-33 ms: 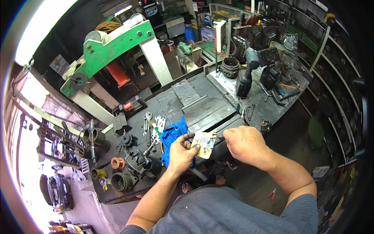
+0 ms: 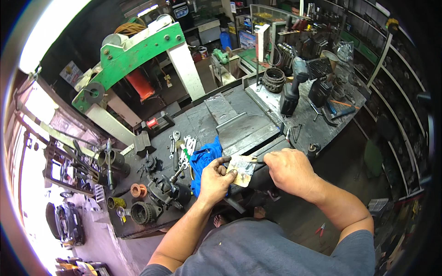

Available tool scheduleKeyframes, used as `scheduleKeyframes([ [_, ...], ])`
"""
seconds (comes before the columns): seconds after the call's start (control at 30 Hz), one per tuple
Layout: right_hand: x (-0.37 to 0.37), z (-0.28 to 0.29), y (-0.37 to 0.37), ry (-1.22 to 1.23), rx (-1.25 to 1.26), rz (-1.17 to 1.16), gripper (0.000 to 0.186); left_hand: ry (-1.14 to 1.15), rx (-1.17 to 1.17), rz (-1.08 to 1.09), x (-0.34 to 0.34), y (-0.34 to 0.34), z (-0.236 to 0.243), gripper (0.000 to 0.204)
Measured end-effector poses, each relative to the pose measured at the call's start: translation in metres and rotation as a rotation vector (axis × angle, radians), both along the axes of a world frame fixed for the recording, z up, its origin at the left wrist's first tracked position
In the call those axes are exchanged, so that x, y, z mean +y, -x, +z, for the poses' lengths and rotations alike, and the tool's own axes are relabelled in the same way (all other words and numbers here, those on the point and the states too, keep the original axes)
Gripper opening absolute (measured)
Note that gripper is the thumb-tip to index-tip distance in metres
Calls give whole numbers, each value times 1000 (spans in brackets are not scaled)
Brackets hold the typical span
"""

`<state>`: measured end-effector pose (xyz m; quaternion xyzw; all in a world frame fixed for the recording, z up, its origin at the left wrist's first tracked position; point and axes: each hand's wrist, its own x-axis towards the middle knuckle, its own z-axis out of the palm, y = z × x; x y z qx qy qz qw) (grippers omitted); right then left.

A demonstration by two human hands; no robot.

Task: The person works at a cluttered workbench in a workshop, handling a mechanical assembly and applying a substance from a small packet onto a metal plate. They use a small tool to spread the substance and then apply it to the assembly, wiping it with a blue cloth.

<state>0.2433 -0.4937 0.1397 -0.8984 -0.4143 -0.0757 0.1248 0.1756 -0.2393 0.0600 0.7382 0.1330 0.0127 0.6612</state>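
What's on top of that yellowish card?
A grey smear shows on the card, and a thin dark tool in the right hand reaches its edge. The left hand covers one part with its thumb, so I can't see what's there.

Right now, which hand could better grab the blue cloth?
Likely your left hand: it's beside the blue cloth, though holding a smeared card; your right hand, holding a thin tool, is farther off.

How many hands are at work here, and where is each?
2: the left hand, pinching a smeared yellowish card, and the right hand, just right of it, holding a slim dark tool. No others show.
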Motion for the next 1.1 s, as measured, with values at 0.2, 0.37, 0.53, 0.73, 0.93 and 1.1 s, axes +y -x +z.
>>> scheduleKeyframes([
  [0.2,5,-1,7,112,-28,-44,6,10,-12,1,0,0,0,51],
  [0.37,13,-2,17,168,44,-45,9,-8,-6,-9,1,-1,0,51],
  [0.53,16,-2,18,60,-140,-37,6,22,-14,-6,2,0,-4,51],
  [0.73,9,4,18,108,-94,-94,7,22,-9,-10,3,-1,-6,52],
  [0.93,9,1,16,95,228,-63,16,17,-3,-10,2,-1,-5,53],
  [1.1,9,-2,16,55,226,-40,16,32,-5,-7,3,-1,-6,52],
])
